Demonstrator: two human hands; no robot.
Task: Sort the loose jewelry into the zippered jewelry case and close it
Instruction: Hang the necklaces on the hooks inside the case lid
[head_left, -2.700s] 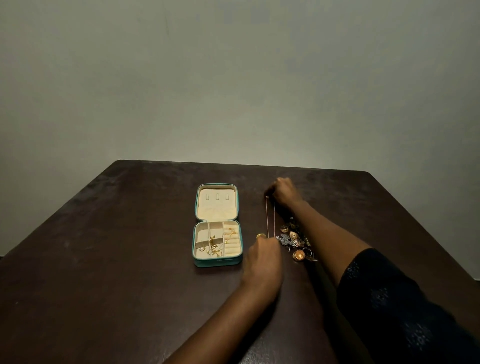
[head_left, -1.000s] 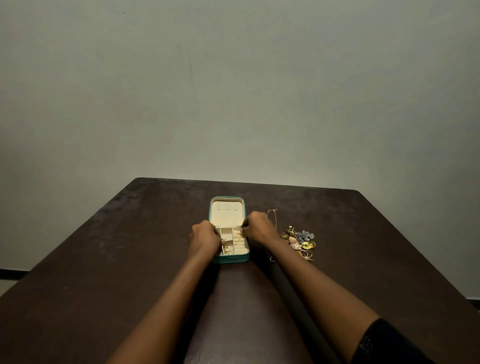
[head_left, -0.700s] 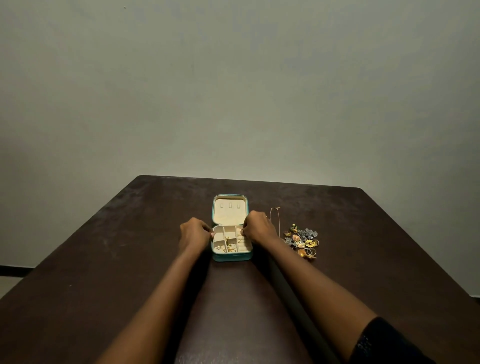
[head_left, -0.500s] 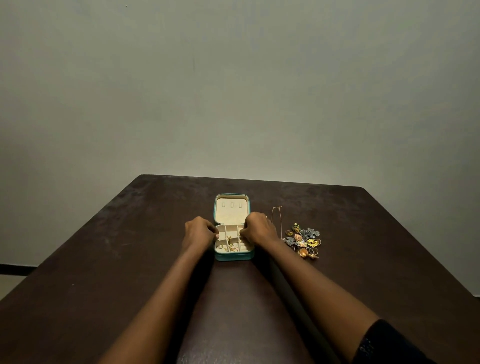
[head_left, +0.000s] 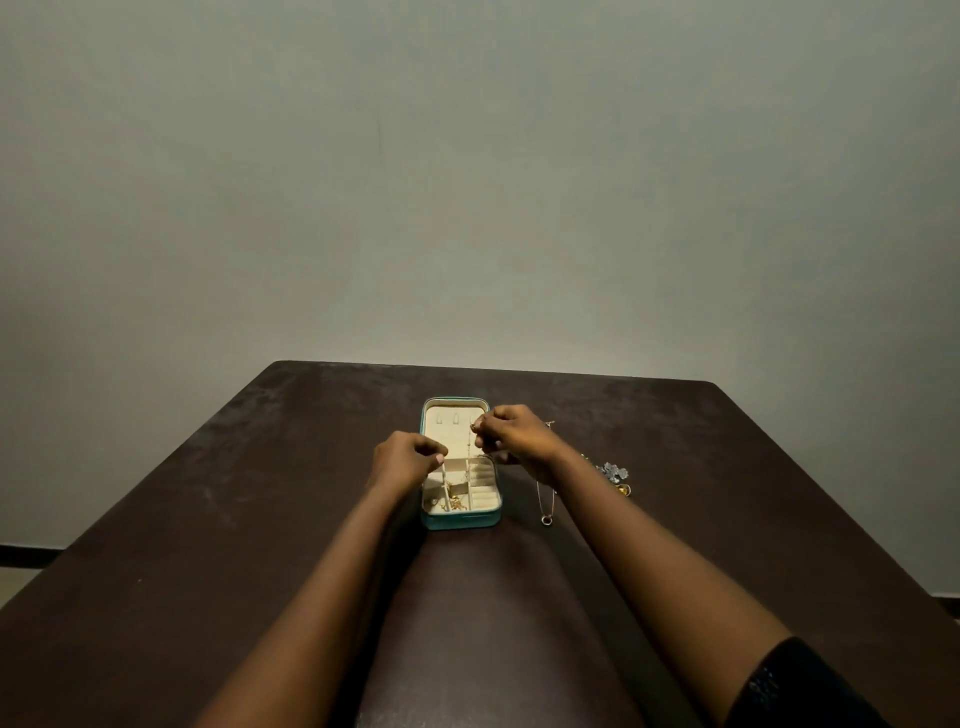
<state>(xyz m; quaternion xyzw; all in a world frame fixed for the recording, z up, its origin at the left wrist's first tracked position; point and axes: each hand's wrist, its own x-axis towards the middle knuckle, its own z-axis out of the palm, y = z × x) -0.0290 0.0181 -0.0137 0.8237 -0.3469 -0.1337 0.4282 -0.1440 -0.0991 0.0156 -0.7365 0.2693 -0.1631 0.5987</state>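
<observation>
Left hand (head_left: 408, 460): fingers curled at the case's left rim; I cannot tell if it holds anything.
Jewelry case (head_left: 461, 518): open, mid-worktop (head_left: 208, 519).
Right hand (head_left: 517, 436): pinches a gold chain (head_left: 471, 428) over the lid.
Risk: I judge the dangling chain could snag the pieces already inside and knot.
Loose pile (head_left: 614, 474): unsorted, right of the case.

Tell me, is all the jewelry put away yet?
Not yet. Some gold pieces already lie in the open case. The right hand pinches a small gold piece over the lid; the left hand is curled at the case's left side. A necklace and a small pile wait on the table, and the case needs zipping.
</observation>
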